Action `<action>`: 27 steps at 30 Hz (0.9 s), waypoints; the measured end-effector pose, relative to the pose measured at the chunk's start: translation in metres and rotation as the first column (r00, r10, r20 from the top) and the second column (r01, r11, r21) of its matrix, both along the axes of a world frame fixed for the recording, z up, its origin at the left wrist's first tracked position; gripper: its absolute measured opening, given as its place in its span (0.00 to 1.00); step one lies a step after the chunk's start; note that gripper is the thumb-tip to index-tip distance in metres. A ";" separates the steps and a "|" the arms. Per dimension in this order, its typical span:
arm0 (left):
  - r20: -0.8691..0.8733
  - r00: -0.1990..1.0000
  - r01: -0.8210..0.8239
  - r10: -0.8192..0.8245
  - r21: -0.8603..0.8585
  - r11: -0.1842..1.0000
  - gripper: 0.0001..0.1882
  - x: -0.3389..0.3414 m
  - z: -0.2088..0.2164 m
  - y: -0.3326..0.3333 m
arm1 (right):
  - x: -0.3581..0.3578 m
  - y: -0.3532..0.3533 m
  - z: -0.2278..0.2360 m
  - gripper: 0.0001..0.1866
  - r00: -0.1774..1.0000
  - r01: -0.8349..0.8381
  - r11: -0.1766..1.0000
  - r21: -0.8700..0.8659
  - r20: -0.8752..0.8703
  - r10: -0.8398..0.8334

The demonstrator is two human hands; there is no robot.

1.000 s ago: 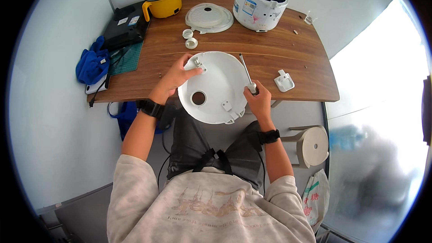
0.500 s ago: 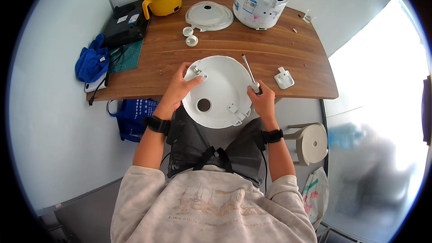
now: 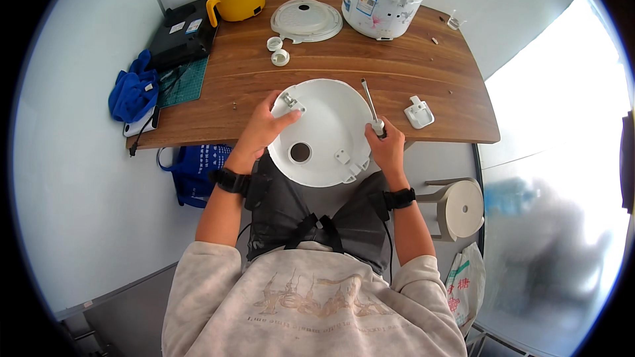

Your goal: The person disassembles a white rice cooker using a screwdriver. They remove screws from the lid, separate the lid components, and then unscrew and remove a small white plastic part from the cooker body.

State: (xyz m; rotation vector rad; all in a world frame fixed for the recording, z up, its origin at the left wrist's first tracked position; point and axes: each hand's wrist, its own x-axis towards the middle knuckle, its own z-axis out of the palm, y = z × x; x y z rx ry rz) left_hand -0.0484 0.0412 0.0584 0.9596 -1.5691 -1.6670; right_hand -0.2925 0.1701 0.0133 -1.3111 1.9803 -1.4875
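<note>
A round white plastic lid shell (image 3: 327, 119) is held over my lap at the table's front edge, its hollow side facing up. It has a round hole low on the left and a small metal fitting (image 3: 289, 100) at the upper left. My left hand (image 3: 264, 125) is closed on the left rim, thumb inside below that fitting. My right hand (image 3: 387, 148) grips a screwdriver (image 3: 371, 107) beside the right rim, its blade pointing up and away from the shell. Whether the right fingers also support the rim underneath is hidden.
On the wooden table (image 3: 370, 66) stand a white rice cooker body (image 3: 380, 16), a domed white cover (image 3: 305, 23), two white rings (image 3: 280, 57), a small white bracket (image 3: 419, 114) and a yellow pot (image 3: 241, 6). A stool (image 3: 461, 209) is at the right.
The screwdriver's tip has swung slightly to the right. Both hands keep their hold, and the shell stays nearly in place while the whole view shifts a little.
</note>
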 end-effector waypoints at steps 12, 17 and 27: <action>0.035 0.999 -0.011 0.012 -0.034 0.999 0.26 -0.002 0.002 0.001 | 0.002 0.002 0.002 0.12 0.999 0.018 1.000 0.012 0.047 -0.019; -0.014 0.999 -0.032 0.032 0.008 0.999 0.25 -0.005 0.008 0.007 | -0.001 0.001 -0.001 0.12 1.000 0.022 0.999 0.025 0.021 -0.022; -0.105 0.994 -0.030 0.042 0.118 0.993 0.25 -0.006 -0.006 0.010 | -0.005 0.012 0.009 0.13 0.997 0.027 0.999 0.045 -0.070 -0.024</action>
